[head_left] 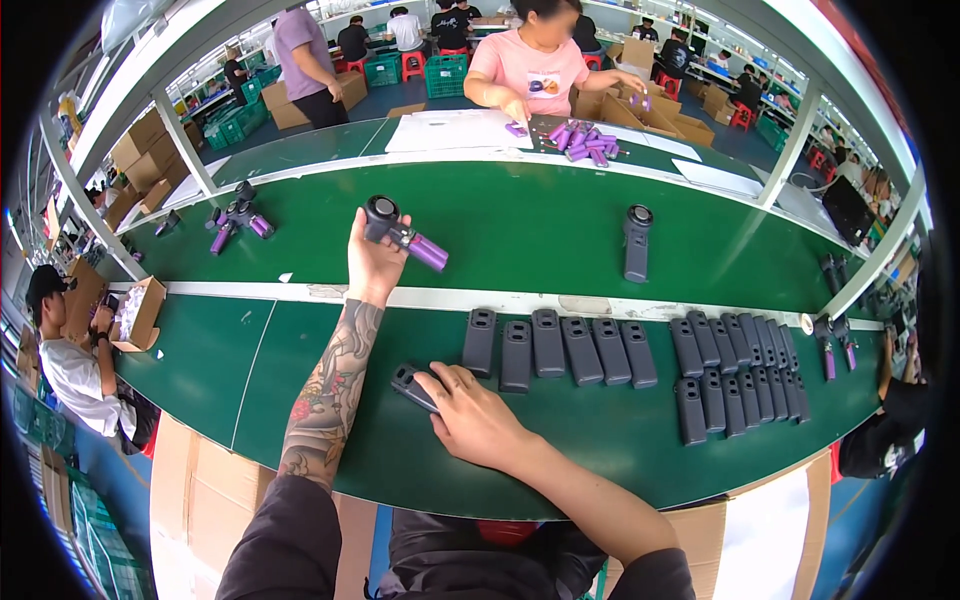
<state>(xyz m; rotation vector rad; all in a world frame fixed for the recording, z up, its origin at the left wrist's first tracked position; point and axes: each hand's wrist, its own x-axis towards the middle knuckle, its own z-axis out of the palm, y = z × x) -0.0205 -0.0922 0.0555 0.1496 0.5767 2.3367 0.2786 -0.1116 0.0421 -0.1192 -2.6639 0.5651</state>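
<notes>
My left hand (pixel 374 268) is raised over the green bench, its fingers closed around a small dark grey fan head (pixel 382 212) with a round top. A purple cylindrical battery (pixel 428 252) hangs off the fan head and points to the right. Lower and nearer to me, my right hand (pixel 474 418) grips the end of a dark grey handle casing (pixel 408 384) that lies slanted on the bench. Right of it lies a loose row of similar casings (pixel 548 345). Farther right, more casings (pixel 735 340) are lined up in two rows.
On the far green strip, a grey handheld unit (pixel 637 243) lies to the right and fan heads with purple batteries (pixel 238 218) lie to the left. A white ledge (pixel 500 299) crosses the bench. Opposite, a person in pink handles a pile of purple batteries (pixel 588 143). Another person sits at the left.
</notes>
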